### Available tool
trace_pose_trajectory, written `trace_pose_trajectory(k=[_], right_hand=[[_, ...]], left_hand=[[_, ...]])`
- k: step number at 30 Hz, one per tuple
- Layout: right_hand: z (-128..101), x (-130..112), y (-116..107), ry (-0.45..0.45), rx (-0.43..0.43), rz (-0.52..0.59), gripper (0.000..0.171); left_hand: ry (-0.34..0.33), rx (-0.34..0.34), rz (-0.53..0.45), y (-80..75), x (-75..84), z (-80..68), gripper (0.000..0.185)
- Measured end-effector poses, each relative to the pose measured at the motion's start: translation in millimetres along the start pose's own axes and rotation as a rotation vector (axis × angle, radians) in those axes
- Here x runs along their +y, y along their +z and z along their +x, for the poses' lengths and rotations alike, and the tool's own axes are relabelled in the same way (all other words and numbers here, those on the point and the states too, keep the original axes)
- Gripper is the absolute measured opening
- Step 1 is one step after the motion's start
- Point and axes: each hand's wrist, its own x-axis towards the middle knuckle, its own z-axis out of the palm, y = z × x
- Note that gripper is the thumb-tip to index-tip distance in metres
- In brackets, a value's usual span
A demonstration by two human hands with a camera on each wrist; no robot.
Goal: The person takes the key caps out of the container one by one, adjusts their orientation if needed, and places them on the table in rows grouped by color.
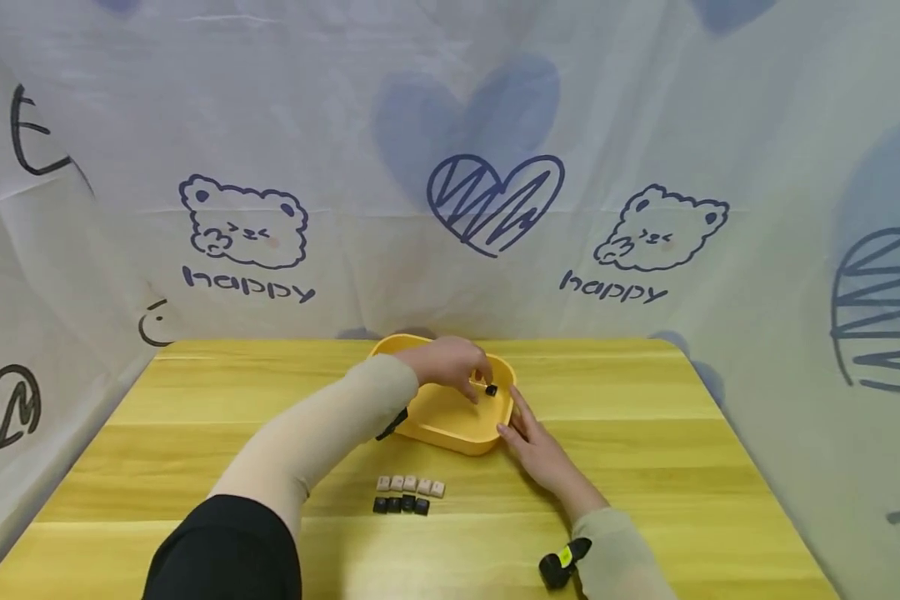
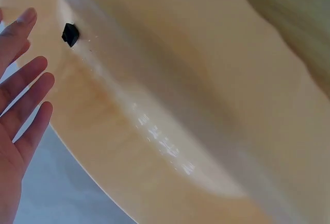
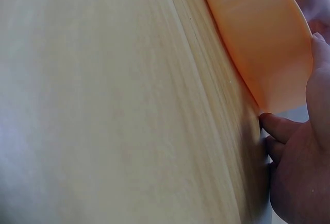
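Note:
A yellow plastic basin (image 1: 450, 435) sits toward the back middle of the table. My left hand (image 1: 452, 363) reaches inside it, palm and spread fingers showing in the left wrist view, nothing between them. Close by its fingertips, a single black keycap (image 2: 70, 34) lies in the basin, apart from the fingers in that view. At the basin's near right corner, my right hand (image 1: 537, 450) grips the wall from outside. The right wrist view shows that hand (image 3: 304, 167) against the orange-looking outer wall (image 3: 263, 44), one fingertip right at the rim.
In front of the basin, several pale keycaps (image 1: 410, 484) form a row on the wooden table (image 1: 645, 467). A row of several black keycaps (image 1: 401, 504) lies just nearer. Behind the table hangs a white printed cloth (image 1: 345, 125).

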Motion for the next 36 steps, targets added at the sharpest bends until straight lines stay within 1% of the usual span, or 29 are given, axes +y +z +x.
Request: trace_pose_trajectory(k=[5, 10, 13, 20, 24, 28, 32, 36], right_hand=[[-2, -1, 1, 0.013, 0.008, 0.026, 0.069], [-3, 1, 0, 0.000, -0.006, 0.032, 0.070], [-3, 2, -1, 0.001, 0.002, 0.029, 0.070], [-1, 2, -1, -0.026, 0.013, 0.042, 0.071], [-2, 1, 1, -0.025, 0.017, 0.050, 0.070], [-2, 1, 1, -0.024, 0.019, 0.031, 0.071], [-2, 2, 0, -0.027, 0.020, 0.014, 0.071], [-1, 2, 0, -0.022, 0.022, 0.009, 0.071]], left_hand=[[0.032, -0.030, -0.011, 6.7, -2.5, 17.5, 0.038], [0.067, -0.066, -0.026, 13.4, -3.2, 27.9, 0.035], [0.087, -0.065, -0.038, 15.5, -3.3, 31.5, 0.034], [0.092, -0.062, -0.066, 16.4, -5.3, 36.8, 0.035], [0.105, -0.075, -0.063, 19.8, -8.5, 38.3, 0.035], [0.115, -0.091, -0.052, 22.7, -10.2, 39.1, 0.035], [0.093, -0.114, -0.047, 23.0, -9.4, 39.6, 0.031], [0.076, -0.156, -0.041, 24.1, -9.1, 40.5, 0.023]])
